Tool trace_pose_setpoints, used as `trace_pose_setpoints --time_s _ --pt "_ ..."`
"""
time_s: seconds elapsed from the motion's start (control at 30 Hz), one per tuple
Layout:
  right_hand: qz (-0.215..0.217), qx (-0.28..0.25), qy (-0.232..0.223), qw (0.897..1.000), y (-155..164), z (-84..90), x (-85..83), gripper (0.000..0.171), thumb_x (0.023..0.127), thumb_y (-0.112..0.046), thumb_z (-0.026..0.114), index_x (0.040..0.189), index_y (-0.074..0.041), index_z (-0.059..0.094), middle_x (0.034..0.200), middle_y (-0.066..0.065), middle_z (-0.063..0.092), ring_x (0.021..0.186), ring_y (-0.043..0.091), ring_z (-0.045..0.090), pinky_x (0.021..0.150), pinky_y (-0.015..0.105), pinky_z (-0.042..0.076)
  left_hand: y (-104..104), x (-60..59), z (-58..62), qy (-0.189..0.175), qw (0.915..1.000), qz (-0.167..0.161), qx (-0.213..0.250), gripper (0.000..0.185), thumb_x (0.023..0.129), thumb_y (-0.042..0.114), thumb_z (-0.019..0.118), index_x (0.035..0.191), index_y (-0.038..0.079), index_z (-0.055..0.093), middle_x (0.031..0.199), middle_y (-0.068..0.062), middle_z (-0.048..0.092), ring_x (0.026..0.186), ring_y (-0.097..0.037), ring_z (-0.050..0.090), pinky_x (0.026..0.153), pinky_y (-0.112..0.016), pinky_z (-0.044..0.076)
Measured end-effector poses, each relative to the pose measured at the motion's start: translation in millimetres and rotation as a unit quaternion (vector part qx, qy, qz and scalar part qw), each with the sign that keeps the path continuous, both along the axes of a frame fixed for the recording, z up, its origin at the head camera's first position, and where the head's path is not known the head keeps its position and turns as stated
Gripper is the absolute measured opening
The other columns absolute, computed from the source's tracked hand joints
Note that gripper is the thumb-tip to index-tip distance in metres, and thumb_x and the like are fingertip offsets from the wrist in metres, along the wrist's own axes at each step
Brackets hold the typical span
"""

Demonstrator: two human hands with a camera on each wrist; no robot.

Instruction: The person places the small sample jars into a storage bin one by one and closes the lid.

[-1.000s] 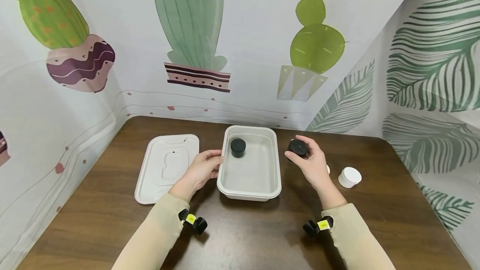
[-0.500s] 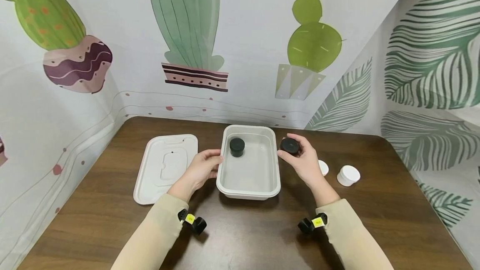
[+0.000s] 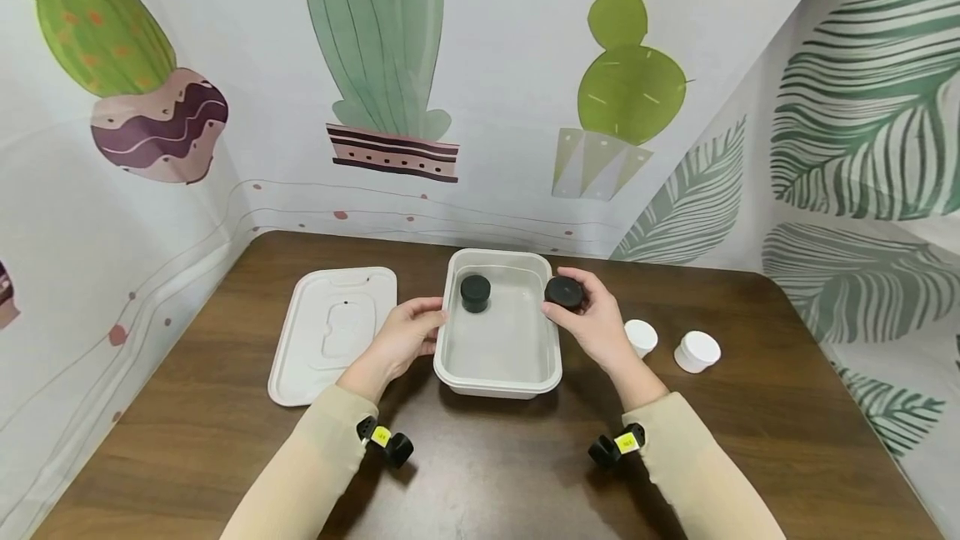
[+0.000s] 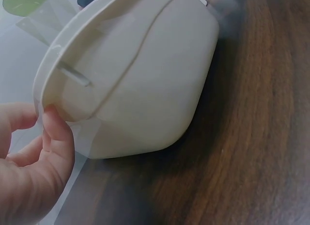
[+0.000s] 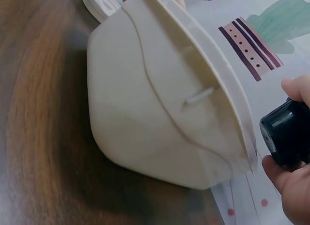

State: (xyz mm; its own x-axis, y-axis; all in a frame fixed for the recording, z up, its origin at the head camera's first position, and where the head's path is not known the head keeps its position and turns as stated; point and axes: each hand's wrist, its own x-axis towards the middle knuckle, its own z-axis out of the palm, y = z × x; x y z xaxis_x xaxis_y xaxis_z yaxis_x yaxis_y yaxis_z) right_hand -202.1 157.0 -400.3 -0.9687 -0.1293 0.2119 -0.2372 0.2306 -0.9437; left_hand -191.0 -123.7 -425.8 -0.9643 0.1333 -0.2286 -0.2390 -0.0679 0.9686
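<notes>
A light grey rectangular plastic box stands on the table with its top uncovered. My left hand grips its left rim, thumb and fingers pinching the edge in the left wrist view. One small black round jar stands inside, towards the back left. Between thumb and fingers, my right hand holds another black round jar at the box's right rim. In the right wrist view that black jar appears raised beside the box wall.
A white lid lies flat to the left of the box. Two small white jars stand on the right: one white jar beside my right wrist, the other white jar farther right. A patterned cloth hangs behind the table.
My right hand has moved left with the black jar, from right of the box to its rim. One white jar is now less covered. The left hand stays on the rim.
</notes>
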Motion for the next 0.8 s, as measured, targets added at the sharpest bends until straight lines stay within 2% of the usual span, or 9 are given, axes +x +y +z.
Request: trace_pose_setpoints --time_s 0.3,0.57,0.8 --pt "0.012 0.000 -0.013 1.000 -15.8 4.1 -1.6 0.060 0.078 -0.004 0.075 0.131 0.000 0.047 0.124 0.021 0.054 0.090 0.002 0.059 0.075 0.014 0.050 0.4 0.9 0.7 -0.001 1.0000 0.000 0.001 0.041 0.092 0.008 0.054 0.130 -0.008 0.045 0.103 -0.013 0.062 0.079 -0.016 0.064 0.064 -0.027 0.054" --pt "0.038 -0.027 -0.032 0.998 -29.4 4.4 -2.9 0.061 0.078 0.001 0.073 0.132 0.000 0.045 0.122 0.020 0.053 0.092 0.004 0.059 0.077 0.016 0.051 -0.4 0.4 -0.2 -0.002 1.0000 0.000 0.002 0.041 0.093 0.008 0.054 0.130 -0.008 0.045 0.103 -0.012 0.062 0.079 -0.016 0.064 0.064 -0.027 0.054" --pt "0.042 -0.037 -0.037 0.998 -36.6 4.0 -5.2 0.061 0.078 0.001 0.072 0.132 0.000 0.045 0.120 0.018 0.052 0.091 0.004 0.060 0.077 0.017 0.052 -0.6 -0.5 -1.5 -0.005 1.0000 -0.001 0.003 0.041 0.093 0.009 0.054 0.130 -0.007 0.045 0.100 -0.009 0.063 0.077 -0.016 0.064 0.064 -0.026 0.054"
